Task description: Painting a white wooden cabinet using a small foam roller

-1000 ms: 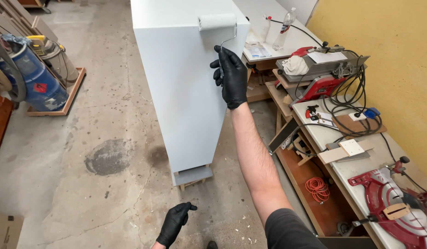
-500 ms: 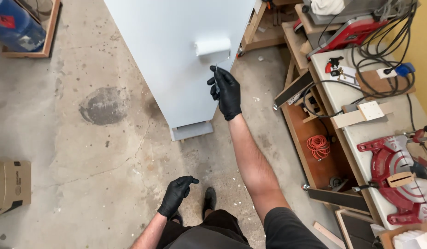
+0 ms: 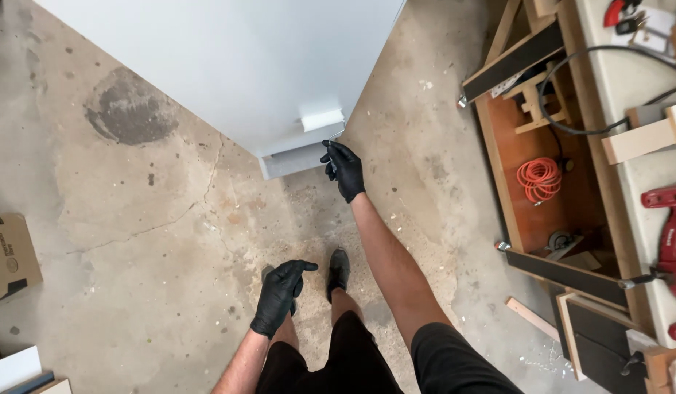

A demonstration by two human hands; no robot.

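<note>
From the head camera, looking straight down, a tall white cabinet (image 3: 228, 66) fills the upper part of the view and serves as the landmark. Against its lower face, near the bottom edge, sits a small white paint roller (image 3: 323, 120), its sleeve lying flat on the painted surface. The right hand (image 3: 344, 169), in a black glove, is just below the cabinet's bottom edge with its fingers curled tight around the roller's thin handle, which runs up and bends into the sleeve; the handle itself is mostly hidden inside the fist, so only a short wire section seems to show.

The left hand (image 3: 280, 293), also in a black glove, hangs well below the cabinet, near the person's knee, holding nothing; its fingers are loosely bent and slightly apart. A black shoe (image 3: 339, 271) stands on the concrete floor (image 3: 148, 241) just beside that hand.

Left of the cabinet, a dark stain (image 3: 130, 109) marks the floor, and a cardboard box (image 3: 10, 255) lies farther out. Right of the cabinet, a wooden workbench (image 3: 557, 190) holds a coiled orange cord (image 3: 540, 179) on its lower shelf.
</note>
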